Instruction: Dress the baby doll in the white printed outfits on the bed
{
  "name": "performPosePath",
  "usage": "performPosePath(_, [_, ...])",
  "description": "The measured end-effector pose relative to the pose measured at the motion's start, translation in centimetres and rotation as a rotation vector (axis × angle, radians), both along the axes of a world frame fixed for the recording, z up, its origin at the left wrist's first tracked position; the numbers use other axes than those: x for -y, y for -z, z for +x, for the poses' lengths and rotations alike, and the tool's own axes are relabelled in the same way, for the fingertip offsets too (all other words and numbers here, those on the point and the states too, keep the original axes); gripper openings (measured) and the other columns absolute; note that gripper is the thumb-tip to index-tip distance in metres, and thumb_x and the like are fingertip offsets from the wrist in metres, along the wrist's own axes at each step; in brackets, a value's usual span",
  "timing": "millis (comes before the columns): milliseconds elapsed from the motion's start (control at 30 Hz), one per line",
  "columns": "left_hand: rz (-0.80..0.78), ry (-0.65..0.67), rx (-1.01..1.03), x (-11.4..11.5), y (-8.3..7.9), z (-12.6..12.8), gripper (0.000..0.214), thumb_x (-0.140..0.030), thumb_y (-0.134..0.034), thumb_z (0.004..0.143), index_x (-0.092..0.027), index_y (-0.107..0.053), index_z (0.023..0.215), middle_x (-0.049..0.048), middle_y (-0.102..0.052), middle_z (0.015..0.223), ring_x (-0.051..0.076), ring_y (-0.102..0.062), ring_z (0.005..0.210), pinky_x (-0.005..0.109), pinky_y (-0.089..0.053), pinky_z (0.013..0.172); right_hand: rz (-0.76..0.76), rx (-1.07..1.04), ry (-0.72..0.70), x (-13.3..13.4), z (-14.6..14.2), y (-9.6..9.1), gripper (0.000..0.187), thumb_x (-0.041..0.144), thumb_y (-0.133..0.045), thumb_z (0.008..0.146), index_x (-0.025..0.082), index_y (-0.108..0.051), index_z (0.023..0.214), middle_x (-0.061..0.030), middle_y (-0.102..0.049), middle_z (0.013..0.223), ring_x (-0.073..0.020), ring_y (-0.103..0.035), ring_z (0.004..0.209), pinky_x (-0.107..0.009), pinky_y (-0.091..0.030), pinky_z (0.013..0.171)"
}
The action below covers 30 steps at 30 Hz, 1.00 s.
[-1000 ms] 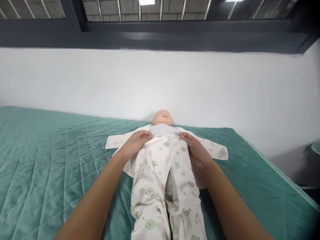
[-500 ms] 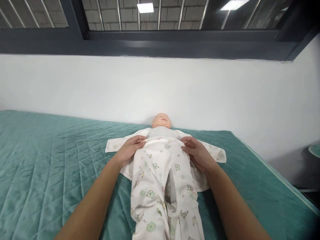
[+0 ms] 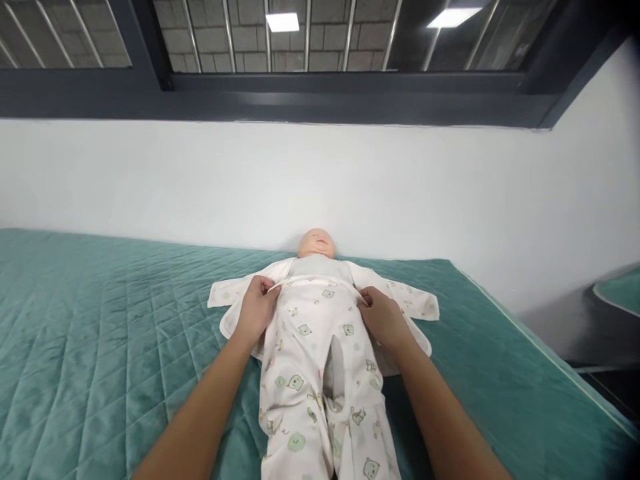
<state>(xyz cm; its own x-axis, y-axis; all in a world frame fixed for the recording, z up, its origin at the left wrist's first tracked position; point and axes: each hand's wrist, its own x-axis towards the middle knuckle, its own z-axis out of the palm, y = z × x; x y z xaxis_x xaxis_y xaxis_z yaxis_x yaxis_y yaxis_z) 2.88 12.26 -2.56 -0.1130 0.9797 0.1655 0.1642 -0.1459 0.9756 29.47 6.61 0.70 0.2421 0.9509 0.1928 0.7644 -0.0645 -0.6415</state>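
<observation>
A baby doll (image 3: pixel 316 244) lies on its back on a green quilted bed (image 3: pixel 100 320), head toward the white wall. It wears a grey top and white patterned trousers (image 3: pixel 310 360). An open white patterned shirt (image 3: pixel 400 300) is spread flat under it, sleeves out to both sides. My left hand (image 3: pixel 257 308) is closed on the trousers' waistband at the doll's left-hand side of the picture. My right hand (image 3: pixel 379 315) is closed on the waistband at the other side.
The white wall (image 3: pixel 320 187) rises right behind the doll's head, with a dark window frame (image 3: pixel 320 93) above. The bed's right edge (image 3: pixel 525 340) drops to a dark floor. Another green surface (image 3: pixel 617 290) shows at the far right.
Both hands have slid back along the doll's torso toward me and closed on the waistband, and more of the grey top shows. The view has tilted up slightly.
</observation>
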Motion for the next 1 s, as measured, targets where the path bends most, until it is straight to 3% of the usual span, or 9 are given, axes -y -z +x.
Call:
performPosePath(133, [-0.090, 0.049, -0.102, 0.0, 0.0, 0.2, 0.020, -0.040, -0.062, 0.081, -0.021, -0.059, 0.085, 0.0023, -0.065, 0.082, 0.020, -0.058, 0.080, 0.031, -0.041, 0.075, -0.121, -0.080, -0.066, 0.0, 0.5, -0.3, 0.016, 0.018, -0.057, 0.074, 0.023, -0.067, 0.084, -0.0045, -0.076, 0.085, -0.0233, -0.067, 0.081, -0.032, -0.044, 0.066])
performPosePath(267, [-0.131, 0.146, -0.345, 0.3, -1.9, 0.3, 0.021, -0.038, -0.055, 0.085, -0.020, -0.064, 0.080, 0.0081, -0.070, 0.091, 0.026, -0.061, 0.089, 0.035, -0.040, 0.080, -0.170, -0.337, -0.187, -0.2, 0.7, -0.2, 0.019, 0.020, -0.060, 0.074, 0.023, -0.065, 0.092, -0.0048, -0.077, 0.092, -0.0256, -0.069, 0.088, -0.034, -0.049, 0.069])
performPosePath(367, [-0.172, 0.204, -0.464, 0.5, -3.3, 0.1, 0.024, -0.038, -0.051, 0.088, -0.020, -0.061, 0.075, 0.0073, -0.069, 0.086, 0.026, -0.059, 0.086, 0.034, -0.038, 0.075, -0.217, -0.457, -0.197, -0.1, 0.4, -0.5, 0.017, 0.022, -0.062, 0.074, 0.023, -0.065, 0.091, -0.0037, -0.076, 0.092, -0.0247, -0.069, 0.088, -0.033, -0.050, 0.068])
performPosePath(500, [-0.256, 0.280, -0.433, 0.7, -3.9, -0.3, 0.031, -0.048, -0.051, 0.088, -0.022, -0.057, 0.073, 0.0027, -0.063, 0.078, 0.022, -0.054, 0.076, 0.031, -0.036, 0.066, -0.235, -0.565, -0.194, 0.2, 0.2, -1.1, 0.011, 0.029, -0.064, 0.077, 0.023, -0.063, 0.086, -0.0016, -0.072, 0.082, -0.0189, -0.062, 0.072, -0.029, -0.045, 0.059])
performPosePath(667, [-0.343, 0.316, -0.270, 0.6, -3.5, -0.6, 0.034, -0.055, -0.058, 0.084, -0.021, -0.062, 0.081, 0.0029, -0.066, 0.082, 0.022, -0.056, 0.077, 0.029, -0.038, 0.064, -0.249, -0.830, -0.186, 0.3, 0.5, -1.1, 0.028, 0.044, -0.074, 0.078, 0.022, -0.058, 0.081, 0.0028, -0.057, 0.069, -0.0108, -0.046, 0.057, -0.024, -0.036, 0.050])
performPosePath(833, [-0.321, 0.261, -0.185, 0.8, -2.8, -0.3, 0.039, -0.056, -0.061, 0.082, -0.019, -0.066, 0.093, 0.0046, -0.068, 0.084, 0.023, -0.059, 0.079, 0.029, -0.041, 0.067, -0.198, -0.742, -0.149, 0.2, 0.2, -0.3, 0.035, 0.055, -0.067, 0.083, 0.022, -0.058, 0.077, 0.0030, -0.052, 0.066, -0.0111, -0.043, 0.058, -0.025, -0.034, 0.052])
performPosePath(933, [-0.255, 0.234, -0.216, 1.2, -2.5, -0.3, 0.039, -0.056, -0.057, 0.085, -0.019, -0.066, 0.088, 0.0052, -0.068, 0.084, 0.023, -0.058, 0.082, 0.030, -0.041, 0.070, -0.159, -0.609, -0.126, 0.4, -0.2, -0.1, 0.030, 0.051, -0.066, 0.082, 0.021, -0.062, 0.080, 0.0013, -0.060, 0.070, -0.0131, -0.049, 0.062, -0.026, -0.037, 0.056])
performPosePath(1000, [-0.220, 0.244, -0.228, 1.5, -2.3, -0.3, 0.041, -0.057, -0.055, 0.086, -0.019, -0.066, 0.080, 0.0056, -0.068, 0.083, 0.023, -0.056, 0.083, 0.031, -0.041, 0.071, -0.158, -0.629, -0.168, 0.8, -0.4, -0.1, 0.025, 0.046, -0.070, 0.078, 0.022, -0.063, 0.084, 0.0001, -0.067, 0.078, -0.0157, -0.056, 0.070, -0.028, -0.043, 0.062])
